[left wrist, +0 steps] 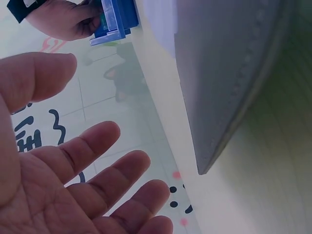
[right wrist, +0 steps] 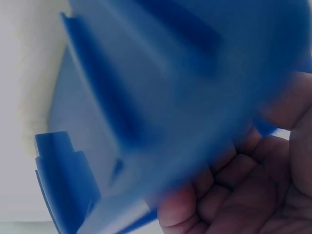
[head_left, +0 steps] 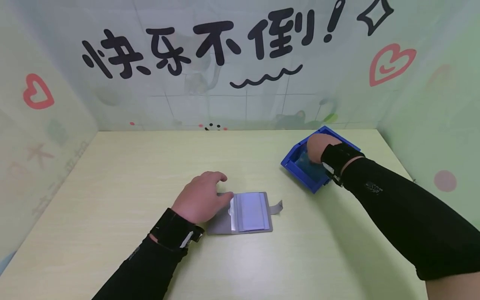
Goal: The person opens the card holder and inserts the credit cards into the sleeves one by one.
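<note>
Left hand (head_left: 202,200) hovered by the wallet (head_left: 256,212), fingers spread, empty; right hand (head_left: 318,146) curled its fingers inside the bin (head_left: 301,178), hold unclear.

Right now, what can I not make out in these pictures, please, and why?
Head view: what, if anything, the right hand grips at the blue box; the hand's own back hides it.
Head view: the gray booklet's upper-left corner, behind the left hand.
Right wrist view: the box's nearest surface, blurred.
Left wrist view: much of the booklet, cut off by the top edge.

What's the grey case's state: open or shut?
Open: the grey case lies spread, its pale inner side showing and its strap unfastened.
</note>
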